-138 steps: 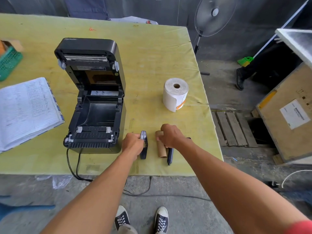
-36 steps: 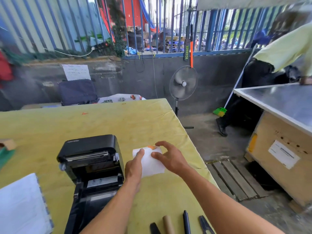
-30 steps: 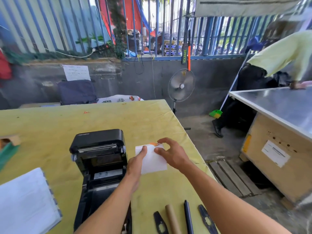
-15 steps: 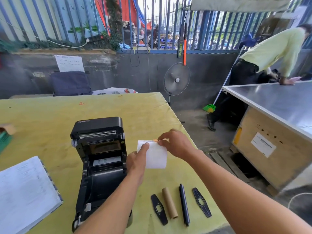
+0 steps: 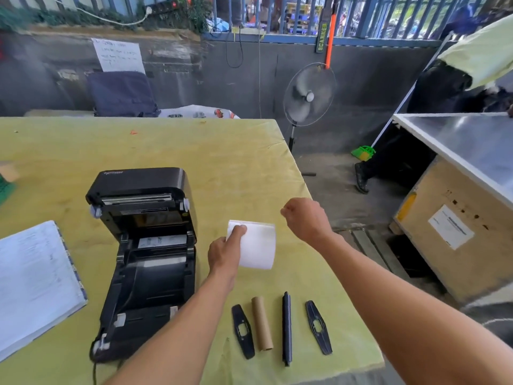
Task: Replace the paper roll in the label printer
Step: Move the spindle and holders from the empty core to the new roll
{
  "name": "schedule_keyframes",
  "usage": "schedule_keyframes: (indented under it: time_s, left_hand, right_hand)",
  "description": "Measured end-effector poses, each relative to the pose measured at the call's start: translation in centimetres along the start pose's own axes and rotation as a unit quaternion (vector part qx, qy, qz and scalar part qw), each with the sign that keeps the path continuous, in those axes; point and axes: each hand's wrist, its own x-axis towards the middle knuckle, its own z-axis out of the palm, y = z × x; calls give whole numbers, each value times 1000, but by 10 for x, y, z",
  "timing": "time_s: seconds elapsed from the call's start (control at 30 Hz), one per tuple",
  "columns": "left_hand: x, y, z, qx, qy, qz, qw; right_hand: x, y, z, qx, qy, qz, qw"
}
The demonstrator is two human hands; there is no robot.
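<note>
My left hand (image 5: 224,254) grips a white label roll (image 5: 256,245) from its left side, just above the yellow-green table (image 5: 222,168). Fingers curled, my right hand (image 5: 305,218) hangs to the right of the roll without touching it; nothing shows in it. The black label printer (image 5: 144,245) stands left of the roll with its lid up and its paper bay empty. Near the table's front edge lie an empty cardboard core (image 5: 262,323), a black spindle rod (image 5: 286,329) and two flat black roll holders (image 5: 243,330) (image 5: 318,326).
An open ledger (image 5: 33,282) lies left of the printer, and a green basket (image 5: 3,187) sits at the far left edge. Beyond the table's right edge are a standing fan (image 5: 309,94), a wooden crate (image 5: 455,232) under a steel top, and a person in a yellow shirt (image 5: 477,59).
My right hand has left the roll's top edge, where it pinched an orange tab, and moved up and right. The orange tab no longer shows on the roll. My left hand still holds the roll.
</note>
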Motion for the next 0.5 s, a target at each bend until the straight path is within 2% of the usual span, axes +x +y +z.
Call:
schedule_keyframes:
  time_s: [0.17, 0.33, 0.5]
  left_hand:
    - [8, -11, 12, -14, 13, -35, 999]
    - [13, -22, 26, -53, 11, -78, 995]
    - [13, -25, 40, -68, 24, -95, 993]
  right_hand:
    - [-8, 55, 35, -68, -86, -17, 994]
    - [-11, 95, 64, -128, -145, -80, 978]
    - [-8, 108, 81, -171, -153, -143, 963]
